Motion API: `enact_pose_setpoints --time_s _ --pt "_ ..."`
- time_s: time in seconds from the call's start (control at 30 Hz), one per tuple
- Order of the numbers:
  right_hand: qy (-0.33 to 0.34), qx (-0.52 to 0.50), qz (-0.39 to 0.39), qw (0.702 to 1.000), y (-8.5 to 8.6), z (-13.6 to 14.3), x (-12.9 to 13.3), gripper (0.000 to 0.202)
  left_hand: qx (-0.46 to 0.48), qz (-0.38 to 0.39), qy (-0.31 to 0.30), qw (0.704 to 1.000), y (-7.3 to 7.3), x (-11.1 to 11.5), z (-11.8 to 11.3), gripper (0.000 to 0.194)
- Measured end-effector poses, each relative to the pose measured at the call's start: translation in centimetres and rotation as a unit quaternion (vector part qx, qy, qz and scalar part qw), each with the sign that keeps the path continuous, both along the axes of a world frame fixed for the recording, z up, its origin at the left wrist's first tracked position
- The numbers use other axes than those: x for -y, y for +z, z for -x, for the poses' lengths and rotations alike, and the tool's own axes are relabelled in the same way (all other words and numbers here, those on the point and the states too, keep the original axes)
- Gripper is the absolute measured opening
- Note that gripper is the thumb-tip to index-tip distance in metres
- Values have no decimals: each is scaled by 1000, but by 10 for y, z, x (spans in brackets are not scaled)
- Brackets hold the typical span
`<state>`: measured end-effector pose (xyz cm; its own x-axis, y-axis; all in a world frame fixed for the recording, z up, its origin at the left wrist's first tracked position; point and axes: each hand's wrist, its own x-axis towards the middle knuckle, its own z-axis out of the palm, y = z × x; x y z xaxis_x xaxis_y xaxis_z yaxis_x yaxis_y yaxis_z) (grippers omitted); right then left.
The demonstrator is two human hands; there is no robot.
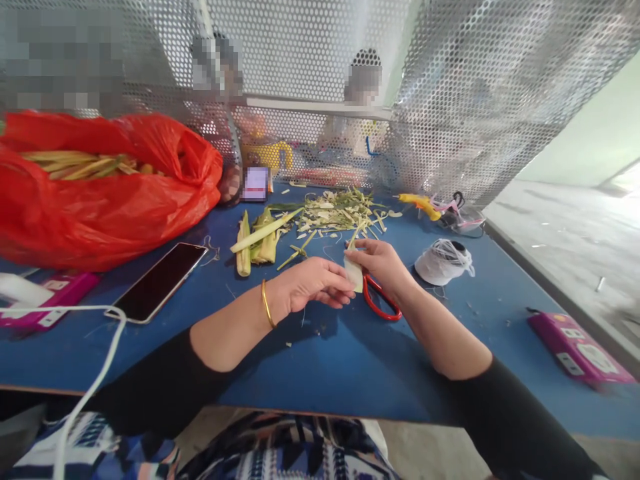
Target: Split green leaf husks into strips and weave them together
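Observation:
Both of my hands are at a small pale, flat plant piece (353, 275) with a thin stalk at its top. My left hand (320, 285), with a gold bangle at the wrist, has its fingertips closed on the piece's lower left edge. My right hand (383, 261) pinches the upper end near the stalk. Red-handled scissors (384, 308) lie on the blue table under my right wrist; their blades are hidden. Just beyond my hands lie a heap of plant scraps (340, 212), a thin knotted strip (299, 252) and several thick pale-green stalks (265, 243).
A red plastic bag (125, 213) of stalks fills the left. A phone (157, 283), a white cable (114, 340) and a purple power strip (55, 300) lie nearby. Right are a thread spool (443, 263), yellow glue gun (423, 205) and another purple power strip (577, 347). A perforated metal screen (310, 60) stands behind.

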<state>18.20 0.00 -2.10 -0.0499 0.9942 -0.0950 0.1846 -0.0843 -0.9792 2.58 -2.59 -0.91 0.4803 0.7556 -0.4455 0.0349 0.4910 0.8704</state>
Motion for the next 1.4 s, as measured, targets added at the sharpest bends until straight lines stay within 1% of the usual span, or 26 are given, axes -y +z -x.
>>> enact_pose_setpoints --time_s 0.07,0.1,0.13,0.2,0.23,0.3,0.33,0.4,0.47,0.5,0.6,0.7,0.77,0.83,0.9,1.07,1.2,1.3,1.4 --pt "-1 53 -8 999 -2 1 0 32 8 0 30 1000 1 -2 2 6" --pt "-11 94 -38 995 -3 1 2 36 14 0 49 999 1 -3 3 7" --pt "-26 141 -85 986 -3 1 4 40 22 3 68 997 1 -4 4 7" --pt "-51 220 -216 950 -1 1 10 44 42 11 106 993 3 -7 6 9" --pt "-55 239 -287 926 0 0 13 39 51 15 124 991 3 -8 7 9" --pt "-43 235 -403 884 3 -1 18 24 68 21 152 986 5 -9 8 10" --pt "-26 224 -443 868 4 -1 19 17 76 24 164 983 6 -9 8 10" --pt "15 208 -481 851 6 -2 20 11 91 32 180 979 8 -9 8 13" --pt "45 205 -482 851 5 -2 18 10 105 41 188 976 8 -9 8 18" --pt "50 204 -478 853 4 -2 16 11 111 47 190 974 8 -9 8 20" --pt "48 204 -468 858 2 -3 13 11 129 74 193 970 7 -11 8 25" --pt "47 207 -464 860 0 -2 13 10 140 102 189 967 6 -11 8 26" --pt "42 196 -462 864 1 -1 14 12 137 105 186 967 5 -11 8 25" --pt "34 176 -458 871 1 0 15 13 131 86 186 970 4 -10 7 22" --pt "24 161 -447 880 2 2 16 12 129 51 186 973 3 -8 6 18" --pt "2 162 -397 903 2 4 16 13 117 -24 207 971 0 -6 3 9" --pt "4 173 -370 913 3 3 15 14 95 -48 228 968 -1 -5 -1 10" --pt "12 177 -356 917 5 2 15 20 91 -64 227 968 -2 -5 -2 9" --pt "-6 172 -314 934 5 3 15 21 80 -93 221 967 -5 -5 -3 8"
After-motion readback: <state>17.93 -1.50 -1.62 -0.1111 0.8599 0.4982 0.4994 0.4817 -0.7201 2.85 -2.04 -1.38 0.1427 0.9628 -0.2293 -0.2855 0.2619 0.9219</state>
